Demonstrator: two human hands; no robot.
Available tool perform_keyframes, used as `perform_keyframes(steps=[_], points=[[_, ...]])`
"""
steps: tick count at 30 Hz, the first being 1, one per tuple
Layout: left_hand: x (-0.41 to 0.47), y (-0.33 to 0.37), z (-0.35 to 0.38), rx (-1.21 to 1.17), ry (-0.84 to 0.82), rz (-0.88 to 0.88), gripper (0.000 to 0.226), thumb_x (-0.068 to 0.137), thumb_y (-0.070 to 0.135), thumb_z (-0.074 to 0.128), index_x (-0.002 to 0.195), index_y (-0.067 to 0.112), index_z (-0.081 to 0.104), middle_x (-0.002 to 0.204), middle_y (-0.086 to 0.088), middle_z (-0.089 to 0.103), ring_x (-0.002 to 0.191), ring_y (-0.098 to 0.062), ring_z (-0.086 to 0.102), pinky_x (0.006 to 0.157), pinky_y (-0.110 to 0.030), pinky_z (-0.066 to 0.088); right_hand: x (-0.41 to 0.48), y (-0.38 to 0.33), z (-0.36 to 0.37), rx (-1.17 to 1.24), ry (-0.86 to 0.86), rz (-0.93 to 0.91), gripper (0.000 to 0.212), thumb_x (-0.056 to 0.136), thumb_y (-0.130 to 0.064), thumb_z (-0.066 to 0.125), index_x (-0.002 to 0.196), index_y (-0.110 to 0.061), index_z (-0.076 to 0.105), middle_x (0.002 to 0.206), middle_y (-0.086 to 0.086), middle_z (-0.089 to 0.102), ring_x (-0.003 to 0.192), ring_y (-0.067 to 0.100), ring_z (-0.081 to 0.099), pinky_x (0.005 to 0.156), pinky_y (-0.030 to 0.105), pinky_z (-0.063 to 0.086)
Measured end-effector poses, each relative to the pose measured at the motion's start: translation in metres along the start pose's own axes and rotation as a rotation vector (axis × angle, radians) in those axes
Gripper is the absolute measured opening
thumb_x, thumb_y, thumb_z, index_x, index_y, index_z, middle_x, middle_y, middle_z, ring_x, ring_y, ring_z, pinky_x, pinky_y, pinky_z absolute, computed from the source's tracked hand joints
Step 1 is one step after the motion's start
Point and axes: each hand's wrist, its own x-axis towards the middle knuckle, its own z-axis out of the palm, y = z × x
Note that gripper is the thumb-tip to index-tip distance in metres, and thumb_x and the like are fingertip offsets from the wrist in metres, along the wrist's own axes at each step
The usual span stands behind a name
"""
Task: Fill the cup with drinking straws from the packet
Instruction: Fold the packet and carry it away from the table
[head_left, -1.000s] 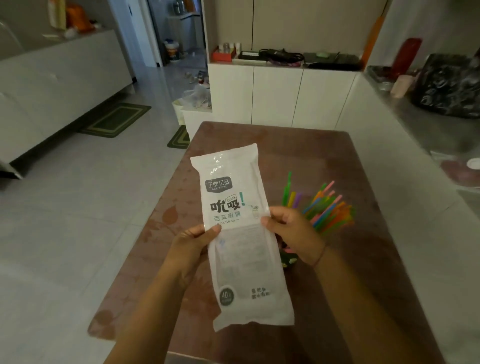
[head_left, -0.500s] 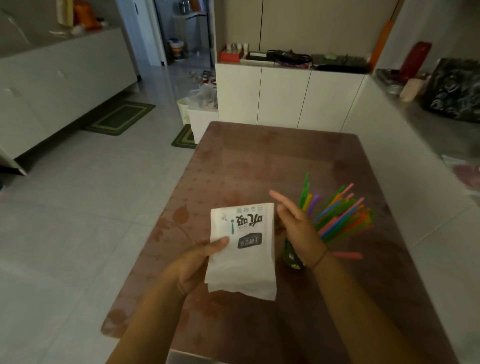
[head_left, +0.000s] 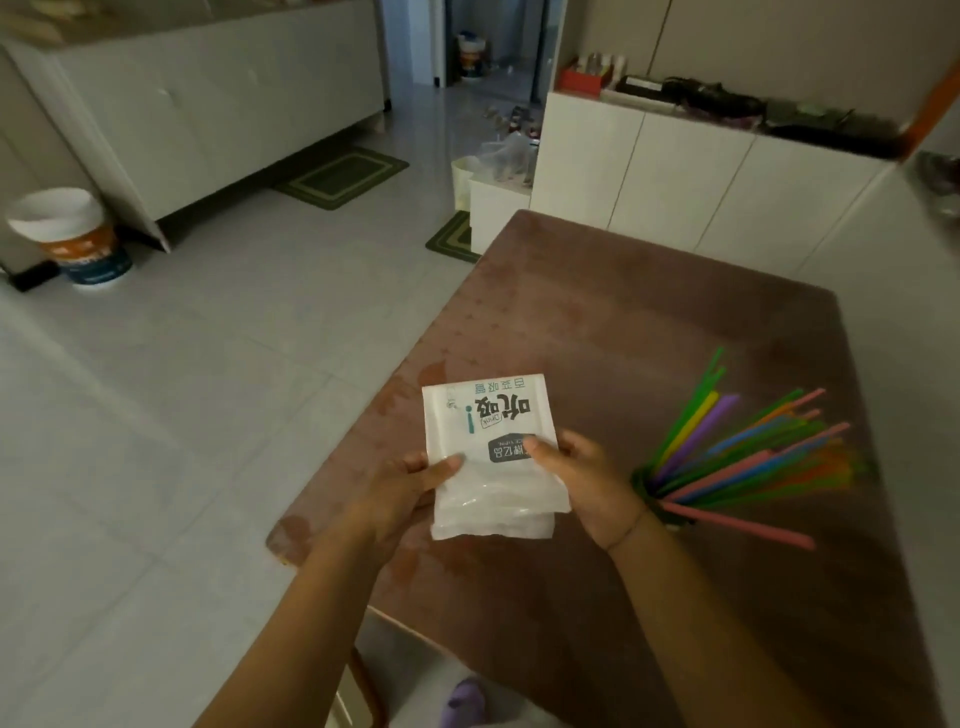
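Observation:
A white straw packet (head_left: 488, 441), folded in half with its print upside down, is held over the left side of the brown table (head_left: 649, 322). My left hand (head_left: 410, 483) grips its left edge and my right hand (head_left: 587, 483) grips its right edge, both thumbs on top. To the right, several coloured straws (head_left: 753, 457) fan out of a dark cup (head_left: 644, 480), which is mostly hidden behind my right hand. One pink straw (head_left: 743, 525) lies low, pointing right.
The table's left edge borders a pale tiled floor. A white and orange bucket (head_left: 78, 239) stands at the far left. White cabinets (head_left: 675, 182) lie beyond the table, and a white box (head_left: 493, 202) sits at its far corner. A purple slipper (head_left: 462, 701) shows below.
The packet, first held full length, was folded over on itself. My right hand, open beside it half a second ago, has closed on its right edge. The view has swung left.

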Motion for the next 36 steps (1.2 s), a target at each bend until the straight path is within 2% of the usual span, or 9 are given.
perform_keyframes(steps=[2, 5, 9, 16, 20, 23, 27, 30, 36], points=[[-0.011, -0.008, -0.009, -0.051, 0.095, 0.013, 0.030, 0.084, 0.017, 0.068, 0.107, -0.001, 0.066, 0.101, -0.013, 0.074, 0.089, -0.028, 0.072, 0.074, -0.038, 0.060, -0.001, 0.005, 0.008, -0.027, -0.091, 0.047, 0.027, 0.084, -0.015, 0.063, 0.108, -0.004, 0.063, 0.104, 0.011, 0.069, 0.092, 0.027, 0.067, 0.083, 0.041, 0.056], [-0.029, -0.028, -0.015, -0.123, 0.190, 0.010, 0.030, 0.084, 0.017, 0.069, 0.106, -0.002, 0.066, 0.100, -0.011, 0.075, 0.090, -0.027, 0.072, 0.073, -0.037, 0.060, -0.006, 0.017, 0.017, -0.108, -0.177, 0.022, 0.014, 0.085, -0.011, 0.062, 0.097, -0.008, 0.066, 0.095, 0.007, 0.070, 0.084, 0.021, 0.066, 0.075, 0.030, 0.058], [-0.056, -0.071, -0.016, -0.227, 0.334, 0.016, 0.036, 0.087, 0.020, 0.066, 0.112, -0.006, 0.063, 0.102, -0.014, 0.074, 0.094, -0.032, 0.070, 0.082, -0.040, 0.058, -0.023, 0.041, 0.027, -0.171, -0.235, 0.042, 0.010, 0.085, -0.010, 0.062, 0.094, -0.012, 0.066, 0.091, 0.005, 0.070, 0.085, 0.021, 0.065, 0.082, 0.037, 0.055], [-0.115, -0.155, -0.058, -0.392, 0.659, -0.018, 0.027, 0.095, 0.029, 0.054, 0.112, 0.009, 0.063, 0.110, -0.011, 0.070, 0.104, -0.027, 0.066, 0.098, -0.040, 0.049, -0.055, 0.094, 0.053, -0.202, -0.306, 0.127, 0.014, 0.084, -0.006, 0.062, 0.097, -0.008, 0.066, 0.090, 0.007, 0.068, 0.082, 0.021, 0.063, 0.082, 0.038, 0.053], [-0.144, -0.206, -0.088, -0.460, 0.787, -0.057, 0.028, 0.096, 0.026, 0.054, 0.114, 0.006, 0.062, 0.110, -0.012, 0.069, 0.104, -0.028, 0.065, 0.094, -0.039, 0.050, -0.071, 0.131, 0.083, -0.224, -0.394, 0.156, 0.019, 0.084, -0.003, 0.061, 0.102, 0.001, 0.065, 0.081, 0.002, 0.067, 0.069, 0.008, 0.061, 0.069, 0.024, 0.053], [-0.146, -0.244, -0.106, -0.497, 0.842, -0.110, 0.031, 0.096, 0.026, 0.054, 0.118, 0.004, 0.059, 0.110, -0.015, 0.069, 0.104, -0.031, 0.065, 0.091, -0.039, 0.052, -0.073, 0.165, 0.101, -0.280, -0.430, 0.173, 0.018, 0.085, -0.003, 0.060, 0.102, 0.000, 0.066, 0.075, -0.003, 0.065, 0.058, -0.004, 0.056, 0.058, 0.012, 0.047], [-0.132, -0.301, -0.122, -0.494, 0.904, -0.208, 0.028, 0.096, 0.028, 0.054, 0.114, 0.007, 0.060, 0.103, -0.011, 0.070, 0.099, -0.029, 0.066, 0.094, -0.041, 0.051, -0.072, 0.225, 0.119, -0.382, -0.452, 0.259, 0.015, 0.085, -0.010, 0.061, 0.098, -0.011, 0.068, 0.088, 0.002, 0.071, 0.076, 0.011, 0.064, 0.068, 0.020, 0.053], [-0.123, -0.351, -0.129, -0.460, 0.935, -0.300, 0.025, 0.096, 0.028, 0.053, 0.111, 0.009, 0.061, 0.103, -0.009, 0.069, 0.096, -0.026, 0.066, 0.088, -0.037, 0.053, -0.069, 0.274, 0.131, -0.482, -0.400, 0.324, 0.010, 0.085, -0.015, 0.061, 0.092, -0.019, 0.067, 0.095, 0.004, 0.071, 0.086, 0.019, 0.067, 0.072, 0.030, 0.057], [-0.111, -0.457, -0.129, -0.469, 0.946, -0.480, 0.015, 0.093, 0.016, 0.059, 0.102, 0.007, 0.067, 0.091, -0.010, 0.072, 0.090, -0.027, 0.067, 0.075, -0.032, 0.050, -0.024, 0.375, 0.153, -0.660, -0.281, 0.364, 0.012, 0.087, -0.017, 0.057, 0.096, -0.014, 0.065, 0.101, 0.009, 0.070, 0.081, 0.019, 0.066, 0.057, 0.023, 0.052]])
